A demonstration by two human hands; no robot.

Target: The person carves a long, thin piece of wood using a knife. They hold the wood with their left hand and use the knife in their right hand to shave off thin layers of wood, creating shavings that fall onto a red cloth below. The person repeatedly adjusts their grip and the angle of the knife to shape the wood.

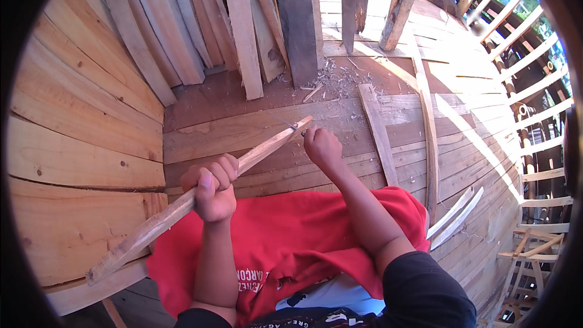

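A long, rough-hewn wooden stick (267,147) slants across my lap, its near end low at the left and its far end by my right hand. My left hand (212,187) is wrapped round the stick near its middle. In my closed right hand (323,148) is a small knife (294,126); its thin blade lies across the stick close to the far end. Most of the knife's handle is hidden by my fingers. A red cloth (291,222) covers my lap beneath both forearms.
Wood shavings (345,82) litter the plank floor (243,127) ahead. Several boards (164,24) lean at the far left, beside a plank wall (85,140). Loose planks (378,130) lie to the right, with two pale curved strips (455,222). A slatted railing (540,112) runs along the right.
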